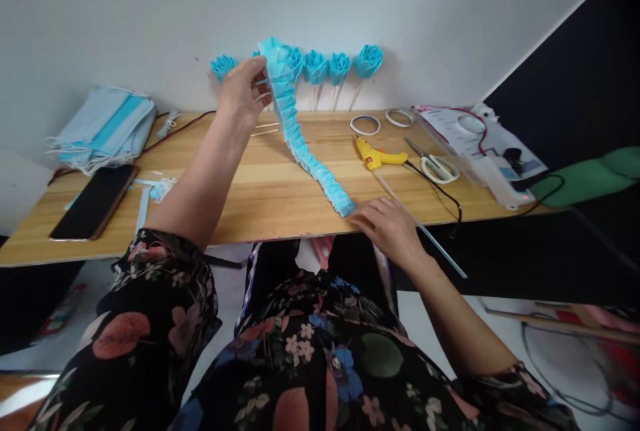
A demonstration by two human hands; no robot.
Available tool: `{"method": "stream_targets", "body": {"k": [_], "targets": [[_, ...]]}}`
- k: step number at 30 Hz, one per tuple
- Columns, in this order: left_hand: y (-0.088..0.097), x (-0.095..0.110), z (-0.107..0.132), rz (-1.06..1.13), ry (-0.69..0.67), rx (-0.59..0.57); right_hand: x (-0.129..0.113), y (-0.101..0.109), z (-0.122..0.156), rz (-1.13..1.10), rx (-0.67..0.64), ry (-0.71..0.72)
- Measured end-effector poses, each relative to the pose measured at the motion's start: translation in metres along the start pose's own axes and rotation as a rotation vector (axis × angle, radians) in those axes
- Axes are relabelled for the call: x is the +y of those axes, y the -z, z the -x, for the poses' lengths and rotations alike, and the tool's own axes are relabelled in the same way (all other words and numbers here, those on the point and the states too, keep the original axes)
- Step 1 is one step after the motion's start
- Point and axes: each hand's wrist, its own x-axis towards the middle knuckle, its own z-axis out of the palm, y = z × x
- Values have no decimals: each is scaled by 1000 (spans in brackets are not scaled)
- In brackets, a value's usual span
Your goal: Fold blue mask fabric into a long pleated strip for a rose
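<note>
A long pleated blue strip (303, 153), which looks like folded mask fabric, slants from upper left down to the table's front edge. My left hand (245, 88) holds its wide upper end off the table, fingers closed on it. At the narrow lower end, my right hand (387, 226) pinches the tip between thumb and fingers. Behind the strip, several blue flowers on thin sticks lean at the wall, among them one flower (315, 68) and a larger one (369, 61) at the right. The raised strip partly hides some of them.
A stack of blue masks (107, 126) and a phone (95, 203) lie on the left. To the right are a yellow glue gun (379, 154), scissors (436, 166), tape rings (365, 125), a glue stick (425, 230) and a white power strip (505, 181) with cords.
</note>
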Motion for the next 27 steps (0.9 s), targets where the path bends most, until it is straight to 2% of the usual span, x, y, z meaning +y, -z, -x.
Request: {"method": "stream_targets", "body": {"k": [6, 12, 15, 19, 23, 27], "targets": [[4, 5, 27, 104, 30, 47, 4, -11, -9, 152, -3, 89], [22, 0, 26, 116, 57, 127, 3, -17, -20, 203, -43, 106], [25, -3, 22, 108, 57, 117, 5, -9, -19, 213, -54, 122], [18, -7, 14, 59, 81, 106, 19, 16, -1, 216, -11, 123], [5, -26, 3, -45, 211, 91, 36, 34, 23, 197, 5, 114], [2, -58, -6, -161, 301, 95, 35, 27, 36, 86, -6, 79]]}}
